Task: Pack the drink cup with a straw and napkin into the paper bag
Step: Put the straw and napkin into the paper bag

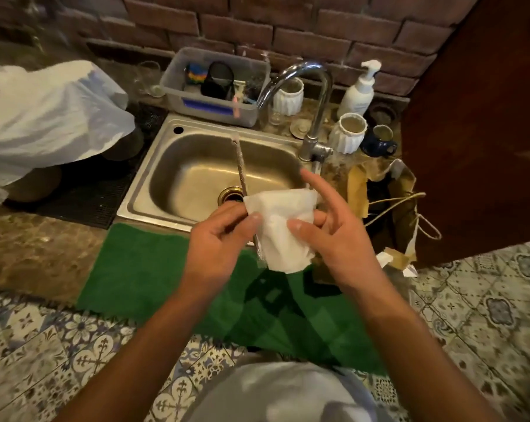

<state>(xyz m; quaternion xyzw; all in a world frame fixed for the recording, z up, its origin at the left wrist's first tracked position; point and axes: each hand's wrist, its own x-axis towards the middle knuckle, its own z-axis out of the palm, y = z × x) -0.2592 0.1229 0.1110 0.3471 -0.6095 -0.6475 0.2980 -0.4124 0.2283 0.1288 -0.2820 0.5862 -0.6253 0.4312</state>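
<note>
Both hands are closed on light, limp things: napkin pinched by right hand, wrapped straw by left hand; gentle edge pinches are judged sufficient.

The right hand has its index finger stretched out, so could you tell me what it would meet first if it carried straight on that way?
Probably the faucet: the right hand points up-left toward its base beside the sink, though depth is unclear.

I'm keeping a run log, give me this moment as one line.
stage: wrapping | left hand: holds straw and napkin | right hand: pinches napkin | bag: open, right of sink | cup: not visible
</note>
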